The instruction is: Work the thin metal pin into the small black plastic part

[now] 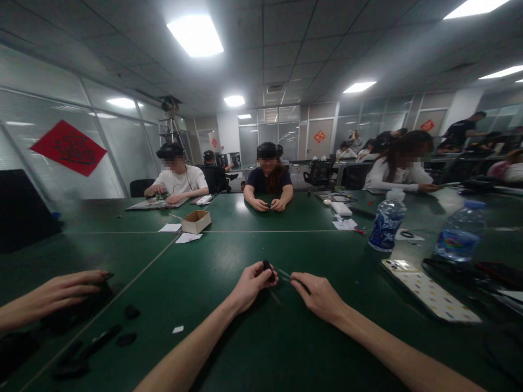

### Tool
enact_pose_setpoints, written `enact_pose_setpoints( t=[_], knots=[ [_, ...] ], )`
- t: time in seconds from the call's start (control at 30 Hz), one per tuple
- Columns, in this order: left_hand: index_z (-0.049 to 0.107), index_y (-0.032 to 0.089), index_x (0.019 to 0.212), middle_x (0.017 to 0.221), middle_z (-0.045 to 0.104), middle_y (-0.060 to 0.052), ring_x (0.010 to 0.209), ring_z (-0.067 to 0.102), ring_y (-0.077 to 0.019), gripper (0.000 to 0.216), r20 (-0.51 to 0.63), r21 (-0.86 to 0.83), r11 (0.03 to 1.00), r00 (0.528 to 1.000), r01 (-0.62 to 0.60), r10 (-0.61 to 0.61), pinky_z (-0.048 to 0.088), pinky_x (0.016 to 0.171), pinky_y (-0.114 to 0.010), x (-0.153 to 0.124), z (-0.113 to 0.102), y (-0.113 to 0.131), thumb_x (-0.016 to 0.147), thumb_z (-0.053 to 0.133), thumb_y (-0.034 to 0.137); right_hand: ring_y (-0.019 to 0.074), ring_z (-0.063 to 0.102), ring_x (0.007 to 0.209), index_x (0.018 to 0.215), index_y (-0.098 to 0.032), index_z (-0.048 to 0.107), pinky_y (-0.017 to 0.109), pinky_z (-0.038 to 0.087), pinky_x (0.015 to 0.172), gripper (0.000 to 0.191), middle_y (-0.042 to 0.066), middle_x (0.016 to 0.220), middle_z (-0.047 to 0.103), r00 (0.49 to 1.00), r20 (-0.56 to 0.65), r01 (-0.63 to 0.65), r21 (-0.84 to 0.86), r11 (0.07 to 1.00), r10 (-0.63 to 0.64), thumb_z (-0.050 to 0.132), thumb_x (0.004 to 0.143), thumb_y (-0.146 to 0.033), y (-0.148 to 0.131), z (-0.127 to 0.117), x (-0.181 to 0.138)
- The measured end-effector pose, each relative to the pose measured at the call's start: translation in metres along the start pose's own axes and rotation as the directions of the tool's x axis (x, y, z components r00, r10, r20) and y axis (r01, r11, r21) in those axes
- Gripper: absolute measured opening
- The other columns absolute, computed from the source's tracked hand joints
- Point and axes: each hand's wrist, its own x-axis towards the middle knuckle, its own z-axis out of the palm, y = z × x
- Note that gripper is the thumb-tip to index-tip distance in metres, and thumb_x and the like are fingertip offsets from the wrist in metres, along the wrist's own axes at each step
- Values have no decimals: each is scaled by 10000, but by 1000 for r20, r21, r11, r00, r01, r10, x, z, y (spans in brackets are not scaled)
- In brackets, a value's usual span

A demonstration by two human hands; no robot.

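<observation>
In the head view, my left hand is closed around a small black object, too dark and partly covered by the fingers to name. To the right of it, my right hand pinches the end of a thin, pale strip or rod. This strip reaches toward the black object; whether the two touch I cannot tell. Both hands are just above the green table. A small white scrap lies to the left of my left forearm.
A co-worker's hand rests over dark items at left, near loose black pieces. A phone, a blue-labelled bottle and a second bottle are at right. Ahead are a cardboard box and a seated person.
</observation>
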Motion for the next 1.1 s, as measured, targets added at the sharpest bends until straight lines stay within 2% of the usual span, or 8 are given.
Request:
enact_pose_setpoints(
  t=[0.07,0.13,0.27,0.33,0.47,0.83,1.1],
  knots=[
    [603,125,914,865,632,-72,791,595,-168,288,102,77,996,994,43,-50,465,760,-314,-3,4,4,751,653,357,173,629,735,1033,-177,610,272,497,661,304,63,891,664,988,-98,-117,26,993,119,354,939,-311,4,-1,3],
    [602,124,922,872,632,-75,808,596,-174,286,111,88,995,992,49,-59,467,765,-316,-3,5,5,757,647,353,175,632,724,1021,-185,611,279,496,659,295,57,873,671,978,-132,-159,24,987,160,363,934,-319,7,-1,4],
    [586,123,912,858,619,-66,807,599,-164,277,-37,-57,998,999,-7,4,473,786,-317,3,0,-6,756,654,342,166,629,745,999,-187,627,273,486,695,267,47,885,676,1000,-6,9,-12,1000,-9,409,909,-311,3,-1,2],
    [583,120,934,872,618,-71,792,601,-155,290,-80,-97,995,997,-12,4,475,784,-314,6,-4,-12,757,657,338,155,623,708,991,-187,638,255,478,661,263,40,856,677,997,59,61,-25,998,-59,420,899,-304,-2,-1,1],
    [590,120,958,897,620,-80,795,601,-152,310,-96,-118,993,995,-21,10,476,791,-319,7,-5,-14,750,669,336,143,600,628,961,-182,652,238,460,597,262,30,768,668,993,113,44,-57,997,-37,424,885,-286,-9,-5,0],
    [594,134,964,916,621,-69,822,590,-156,293,-64,-31,1000,998,-4,2,463,799,-306,3,-3,-7,759,651,336,130,584,614,930,-191,638,221,438,592,249,11,737,646,990,144,19,-96,995,-5,405,909,-276,-13,-8,1],
    [593,138,939,902,607,-65,826,583,-160,280,-70,-53,999,997,11,-14,473,749,-289,6,-4,-8,767,638,355,152,614,733,1009,-183,608,241,458,681,263,39,849,657,992,124,49,-99,994,-37,377,935,-284,-13,-6,0]
  ],
)
